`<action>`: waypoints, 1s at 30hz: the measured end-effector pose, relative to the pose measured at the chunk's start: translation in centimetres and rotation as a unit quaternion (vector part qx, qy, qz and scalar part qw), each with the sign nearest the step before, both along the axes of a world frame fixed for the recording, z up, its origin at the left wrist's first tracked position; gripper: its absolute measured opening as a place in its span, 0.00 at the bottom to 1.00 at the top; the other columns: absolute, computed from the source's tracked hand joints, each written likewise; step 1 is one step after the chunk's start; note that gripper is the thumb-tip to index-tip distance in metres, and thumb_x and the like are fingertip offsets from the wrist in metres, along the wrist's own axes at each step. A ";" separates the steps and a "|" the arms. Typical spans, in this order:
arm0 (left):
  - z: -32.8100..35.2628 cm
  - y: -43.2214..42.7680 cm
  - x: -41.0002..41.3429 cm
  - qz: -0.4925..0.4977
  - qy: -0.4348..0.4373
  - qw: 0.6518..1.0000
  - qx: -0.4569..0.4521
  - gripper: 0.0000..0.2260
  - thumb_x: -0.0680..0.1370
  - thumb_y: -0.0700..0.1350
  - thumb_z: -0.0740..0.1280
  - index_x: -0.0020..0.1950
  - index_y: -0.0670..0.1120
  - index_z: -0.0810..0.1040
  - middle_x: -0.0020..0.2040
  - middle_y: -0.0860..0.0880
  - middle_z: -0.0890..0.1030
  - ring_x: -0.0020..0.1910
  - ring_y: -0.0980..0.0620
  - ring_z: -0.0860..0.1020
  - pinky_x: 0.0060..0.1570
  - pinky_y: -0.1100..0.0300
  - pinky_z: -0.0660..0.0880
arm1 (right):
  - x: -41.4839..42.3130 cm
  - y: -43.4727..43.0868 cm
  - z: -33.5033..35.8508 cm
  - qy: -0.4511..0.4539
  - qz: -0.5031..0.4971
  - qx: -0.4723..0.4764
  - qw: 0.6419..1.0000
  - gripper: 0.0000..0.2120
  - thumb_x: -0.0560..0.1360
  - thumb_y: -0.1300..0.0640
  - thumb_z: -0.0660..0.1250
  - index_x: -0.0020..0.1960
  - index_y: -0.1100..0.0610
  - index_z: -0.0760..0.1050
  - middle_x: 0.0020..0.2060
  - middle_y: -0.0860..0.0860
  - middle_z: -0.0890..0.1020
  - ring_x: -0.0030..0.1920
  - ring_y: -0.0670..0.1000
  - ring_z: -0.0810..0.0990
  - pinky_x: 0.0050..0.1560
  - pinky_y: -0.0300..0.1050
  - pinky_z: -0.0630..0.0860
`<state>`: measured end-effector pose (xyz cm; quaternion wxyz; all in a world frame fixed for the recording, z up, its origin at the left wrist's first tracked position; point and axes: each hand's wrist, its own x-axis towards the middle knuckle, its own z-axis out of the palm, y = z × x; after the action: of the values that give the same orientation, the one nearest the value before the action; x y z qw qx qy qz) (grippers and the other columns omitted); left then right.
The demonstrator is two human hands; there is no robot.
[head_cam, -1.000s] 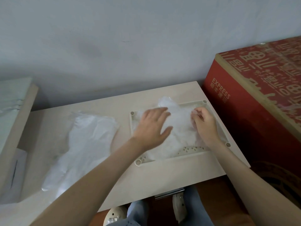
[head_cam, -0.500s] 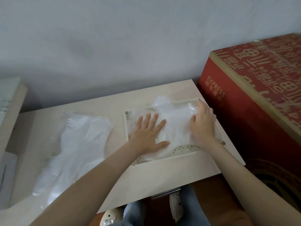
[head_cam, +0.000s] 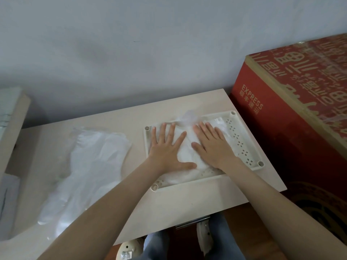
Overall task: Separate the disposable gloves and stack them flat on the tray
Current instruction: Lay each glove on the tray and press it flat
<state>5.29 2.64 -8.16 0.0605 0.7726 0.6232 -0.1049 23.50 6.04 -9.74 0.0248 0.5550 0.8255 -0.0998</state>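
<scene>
1. The left hand [head_cam: 167,149] and right hand [head_cam: 213,145] lie side by side, fingers straight and spread, pressing crinkly translucent disposable gloves [head_cam: 187,147] flat in the tray.
2. The tray [head_cam: 242,141] is cream perforated plastic with round corner posts.
3. A filmy loose glove pile [head_cam: 90,160] lies left on the pale table [head_cam: 187,203].
4. The red carton [head_cam: 272,132] at the right reads "EXPRESS".

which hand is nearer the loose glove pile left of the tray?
Left. The left hand lies flat in the left half of the tray, apart from the glove pile. The right hand lies flat beside it, farther right.
</scene>
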 end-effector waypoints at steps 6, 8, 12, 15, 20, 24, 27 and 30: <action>0.5 0.3 -0.2 0.019 0.003 1.000 -0.008 0.53 0.61 0.82 0.48 0.76 0.55 0.33 0.74 0.45 0.27 0.71 0.40 0.24 0.66 0.36 0.26 | 1.9 0.9 0.7 0.018 -0.130 -0.029 0.991 0.28 0.82 0.43 0.40 0.79 0.50 0.39 0.79 0.52 0.41 0.78 0.53 0.38 0.75 0.52 0.36; 1.3 0.1 -0.4 0.029 -0.036 0.998 0.030 0.52 0.61 0.81 0.44 0.77 0.54 0.35 0.75 0.45 0.28 0.72 0.42 0.26 0.67 0.37 0.28 | 2.1 0.8 1.3 0.044 -0.135 -0.010 0.990 0.28 0.82 0.43 0.41 0.79 0.52 0.43 0.79 0.53 0.45 0.78 0.53 0.40 0.75 0.52 0.37; 3.4 -0.6 -2.3 0.084 -0.219 0.956 0.173 0.38 0.72 0.70 0.44 0.77 0.50 0.55 0.79 0.45 0.47 0.77 0.47 0.42 0.70 0.43 0.32 | 1.7 0.1 3.0 0.102 -0.095 0.053 0.989 0.29 0.79 0.45 0.50 0.77 0.56 0.56 0.77 0.54 0.56 0.77 0.52 0.50 0.74 0.50 0.45; 4.0 -1.8 -5.1 0.147 -0.279 0.917 0.243 0.25 0.76 0.58 0.52 0.67 0.44 0.70 0.71 0.44 0.67 0.71 0.43 0.62 0.70 0.44 0.51 | 0.9 -0.7 4.2 0.108 -0.056 0.066 0.990 0.25 0.78 0.56 0.58 0.74 0.56 0.60 0.74 0.52 0.62 0.75 0.52 0.56 0.73 0.48 0.50; 3.6 -6.2 -10.5 0.207 -0.220 0.942 0.144 0.15 0.79 0.48 0.64 0.64 0.44 0.74 0.66 0.44 0.71 0.66 0.42 0.66 0.65 0.49 0.60 | -0.8 -1.8 6.1 0.113 -0.026 0.011 0.993 0.23 0.78 0.58 0.58 0.73 0.55 0.63 0.71 0.51 0.66 0.71 0.53 0.61 0.67 0.46 0.54; 3.6 -10.4 -13.9 0.235 -0.151 0.959 0.050 0.25 0.75 0.61 0.66 0.67 0.49 0.70 0.67 0.47 0.68 0.66 0.45 0.65 0.64 0.51 0.62 | -2.8 -3.2 7.6 0.101 0.014 -0.076 0.992 0.20 0.79 0.56 0.58 0.71 0.54 0.66 0.71 0.49 0.67 0.72 0.52 0.61 0.69 0.47 0.56; 3.3 -12.3 -15.3 0.232 -0.110 0.967 -0.005 0.28 0.73 0.62 0.67 0.69 0.49 0.68 0.68 0.49 0.68 0.66 0.46 0.66 0.62 0.53 0.65 | -4.4 -4.5 8.6 0.087 0.047 -0.114 0.989 0.19 0.80 0.55 0.57 0.71 0.54 0.67 0.71 0.49 0.67 0.72 0.51 0.61 0.69 0.47 0.56; 2.8 -13.4 -15.7 0.236 -0.133 0.963 0.000 0.18 0.76 0.52 0.67 0.62 0.46 0.72 0.62 0.47 0.72 0.61 0.45 0.70 0.55 0.55 0.68 | -6.2 -5.8 9.5 0.091 0.066 -0.131 0.985 0.18 0.80 0.54 0.58 0.70 0.53 0.68 0.70 0.49 0.68 0.72 0.51 0.61 0.69 0.47 0.57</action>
<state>-10.44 -10.72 -5.31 0.1658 0.6103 0.7745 0.0162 17.26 0.23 -0.19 0.0289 0.4798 0.8389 -0.2554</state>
